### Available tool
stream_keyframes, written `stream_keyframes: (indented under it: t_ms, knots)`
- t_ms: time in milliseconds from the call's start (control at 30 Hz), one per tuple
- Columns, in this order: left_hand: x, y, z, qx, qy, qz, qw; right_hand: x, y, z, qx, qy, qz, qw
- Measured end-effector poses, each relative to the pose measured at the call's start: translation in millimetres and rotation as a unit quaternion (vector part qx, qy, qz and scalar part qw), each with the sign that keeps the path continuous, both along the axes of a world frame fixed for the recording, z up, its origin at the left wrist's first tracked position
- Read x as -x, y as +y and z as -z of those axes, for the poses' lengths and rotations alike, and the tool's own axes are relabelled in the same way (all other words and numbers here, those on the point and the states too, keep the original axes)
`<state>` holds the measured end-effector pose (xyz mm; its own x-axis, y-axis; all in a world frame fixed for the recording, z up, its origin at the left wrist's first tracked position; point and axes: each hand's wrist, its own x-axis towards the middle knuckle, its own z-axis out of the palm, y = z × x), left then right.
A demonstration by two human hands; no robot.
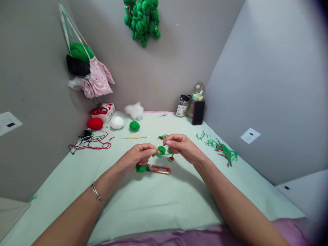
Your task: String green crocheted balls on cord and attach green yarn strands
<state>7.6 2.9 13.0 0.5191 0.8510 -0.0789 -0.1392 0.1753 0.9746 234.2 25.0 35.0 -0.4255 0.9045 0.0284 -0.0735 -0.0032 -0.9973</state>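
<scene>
My left hand (139, 155) is closed in a pinch at the edge of a small green crocheted piece (161, 150). To its right, my right hand (183, 147) also pinches, thumb against forefinger; whatever lies between those fingertips is too small to make out. Under and between the hands are more green crocheted bits, one with a red part (171, 159). Orange-handled thread snips (160, 169) lie on the table just below the left hand, their blades beside a green crocheted ball (140, 168).
A yellow-handled crochet hook (135, 137) lies beyond my left hand. Behind it sit green (134, 126), white (117, 122) and red (95, 123) yarn balls, plus white stuffing (135, 111). Yarn scraps (222, 150) litter the right side. A phone (198, 113) leans by a pen cup (182, 106).
</scene>
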Motion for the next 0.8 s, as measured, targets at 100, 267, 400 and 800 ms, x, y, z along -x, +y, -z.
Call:
stream_keyframes:
  t_ms: [100, 267, 400, 800]
  knots:
    - [-0.7, -1.0, -1.5, 0.001, -0.014, -0.023, 1.000, 0.8, 0.5, -0.3, 0.002, 0.024, 0.049, 0.998]
    - [-1.8, 0.2, -0.1, -0.001, -0.017, -0.040, 0.999, 4.9, -4.3, 1.3, -0.046, 0.037, 0.047, 0.997]
    - [-1.6, 3.0, 5.8, -0.007, -0.002, -0.040, 0.999, 9.9, -9.7, 1.1, -0.078, 0.038, 0.040, 0.995]
    - [-0.6, 2.1, 3.9, -0.022, -0.011, -0.034, 0.999, 11.8, -15.6, -1.6, -0.046, 0.018, -0.017, 0.999]
